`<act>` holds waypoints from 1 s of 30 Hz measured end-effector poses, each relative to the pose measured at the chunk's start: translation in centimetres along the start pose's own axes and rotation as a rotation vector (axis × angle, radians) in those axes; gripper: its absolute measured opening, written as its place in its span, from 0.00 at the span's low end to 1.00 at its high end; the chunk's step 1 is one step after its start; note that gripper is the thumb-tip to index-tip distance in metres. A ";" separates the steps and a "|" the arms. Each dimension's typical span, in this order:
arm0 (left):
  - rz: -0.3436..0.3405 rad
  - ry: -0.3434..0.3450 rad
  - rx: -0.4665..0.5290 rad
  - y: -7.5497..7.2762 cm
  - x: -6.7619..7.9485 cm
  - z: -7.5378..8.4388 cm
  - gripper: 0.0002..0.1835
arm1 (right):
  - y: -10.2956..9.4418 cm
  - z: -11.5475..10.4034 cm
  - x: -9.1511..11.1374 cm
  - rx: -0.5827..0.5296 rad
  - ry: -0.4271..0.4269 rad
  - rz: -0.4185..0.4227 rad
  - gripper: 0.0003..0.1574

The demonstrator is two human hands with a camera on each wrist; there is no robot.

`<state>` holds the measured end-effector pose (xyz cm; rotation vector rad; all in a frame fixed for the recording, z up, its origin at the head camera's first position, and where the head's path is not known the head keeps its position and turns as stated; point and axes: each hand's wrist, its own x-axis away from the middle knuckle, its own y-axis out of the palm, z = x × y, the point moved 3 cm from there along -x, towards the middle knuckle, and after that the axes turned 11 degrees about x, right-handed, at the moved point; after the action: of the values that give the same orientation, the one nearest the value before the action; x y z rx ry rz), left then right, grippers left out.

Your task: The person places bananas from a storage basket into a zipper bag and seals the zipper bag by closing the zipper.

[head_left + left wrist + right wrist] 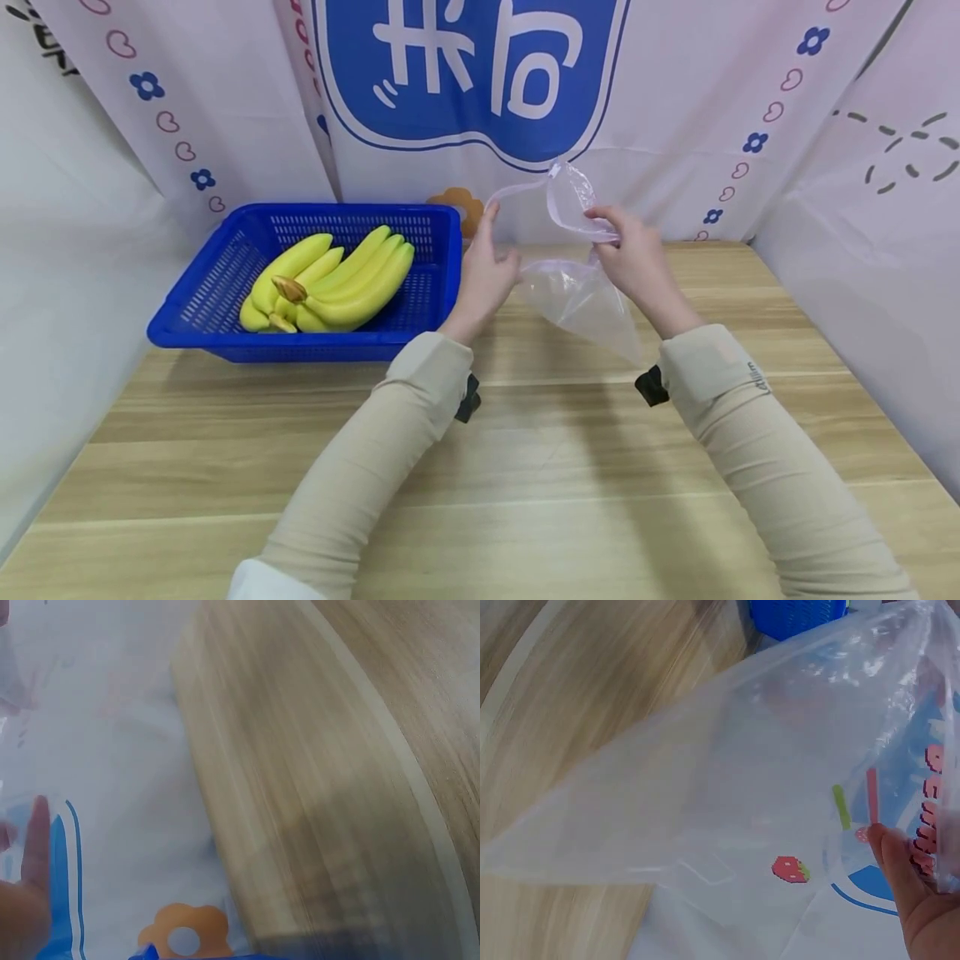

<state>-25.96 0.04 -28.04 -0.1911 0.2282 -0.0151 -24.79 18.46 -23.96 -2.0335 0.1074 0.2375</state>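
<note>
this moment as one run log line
left hand: touches rim of plastic bag | right hand: grips its rim | bag: mouth open, nothing visible inside | bananas: in blue basket on table

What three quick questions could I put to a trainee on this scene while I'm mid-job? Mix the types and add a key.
1. True or false: the right hand pinches the rim of the clear plastic bag.

2. Short answer: in the head view, which hand is nearer the blue basket?

3. Multiple choice: where do the bananas lie?
A) in the clear plastic bag
B) in the blue basket
C) directly on the tabletop

Key:
1. True
2. The left hand
3. B
</note>
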 end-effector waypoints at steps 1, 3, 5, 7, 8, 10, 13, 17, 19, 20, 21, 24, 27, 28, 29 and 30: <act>0.006 0.016 -0.003 0.0 0.0 0.1 0.40 | 0.0 0.0 0.0 0.015 -0.008 0.012 0.27; 0.027 0.062 -0.025 0.0 -0.1 0.2 0.39 | -0.1 -0.1 -0.1 0.038 -0.022 0.032 0.28; 0.053 0.118 -0.061 -0.1 -0.2 0.5 0.39 | -0.3 -0.3 0.0 0.050 -0.037 0.045 0.29; 0.079 0.159 -0.120 -0.1 -0.1 0.8 0.38 | -0.6 -0.4 0.0 0.068 -0.051 0.062 0.30; 0.092 0.174 -0.150 -0.2 -0.1 0.9 0.37 | -0.7 -0.5 0.0 0.074 -0.057 0.068 0.30; 0.117 0.198 -0.214 -0.3 0.0 1.1 0.37 | -0.9 -0.6 0.0 0.095 -0.064 0.083 0.30; 0.145 0.209 -0.293 -0.4 0.1 1.5 0.36 | -1.2 -0.6 0.0 0.113 -0.058 0.092 0.31; 0.175 0.215 -0.381 -0.7 0.0 1.9 0.36 | -1.6 -0.6 0.0 0.127 -0.041 0.097 0.32; 0.180 0.210 -0.418 -0.8 -0.1 2.1 0.36 | -1.8 -0.7 0.0 0.138 -0.038 0.105 0.32; 0.179 0.203 -0.432 -0.9 -0.1 2.2 0.36 | -1.9 -0.8 0.0 0.138 -0.036 0.107 0.32; 0.173 0.194 -0.441 -0.9 -0.1 2.2 0.36 | -2.0 -0.8 0.0 0.138 -0.033 0.109 0.32; 0.145 0.140 -0.455 -1.2 -0.3 2.1 0.36 | -2.1 -0.9 0.1 0.125 -0.012 0.094 0.32; 0.120 0.073 -0.446 -1.7 -0.5 1.6 0.36 | -2.2 -1.0 0.2 0.100 0.012 0.064 0.31; 0.114 0.051 -0.435 -1.9 -0.6 1.5 0.37 | -2.1 -1.1 0.3 0.095 0.017 0.055 0.31; 0.107 0.033 -0.418 -2.0 -0.6 1.3 0.37 | -2.1 -1.1 0.3 0.088 0.024 0.046 0.31; 0.099 0.023 -0.390 -2.1 -0.7 1.2 0.38 | -2.1 -1.1 0.3 0.082 0.023 0.045 0.31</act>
<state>-26.32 -1.79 -26.38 -0.5679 0.2621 0.1269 -23.97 18.46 -21.75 -1.9537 0.1753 0.2340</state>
